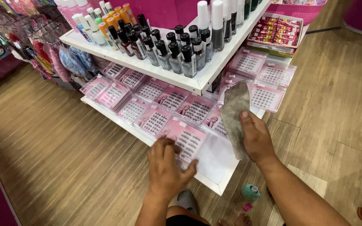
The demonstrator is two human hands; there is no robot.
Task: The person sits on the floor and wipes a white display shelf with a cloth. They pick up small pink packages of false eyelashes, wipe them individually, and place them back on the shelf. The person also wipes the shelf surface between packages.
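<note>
The left hand (pixel 167 169) grips a pink eyelash box (pixel 187 144) by its near end, fingers curled over the edge, and holds it tilted just above the lower shelf (pixel 221 184) near that shelf's front corner. The right hand (pixel 256 140) is clenched around a grey cloth (pixel 234 115), which hangs upright beside the box, over the bare white patch of the shelf.

More eyelash boxes (pixel 156 98) lie flat in rows along the lower shelf toward its far end, and others sit on its right edge. On the upper shelf (pixel 197 83) stand nail polish bottles (pixel 168 48) in tight ranks, with a red-and-white carton (pixel 275 33) at the right end. A teal bottle (pixel 251 191) stands on the wooden floor (pixel 63 159) below the corner.

The step in hand looks like wiping: one box lifted clear so the shelf beneath can be dusted. The next move seems to call for passing the cloth over the bare patch while keeping the lifted box level and clear of its neighbours.
</note>
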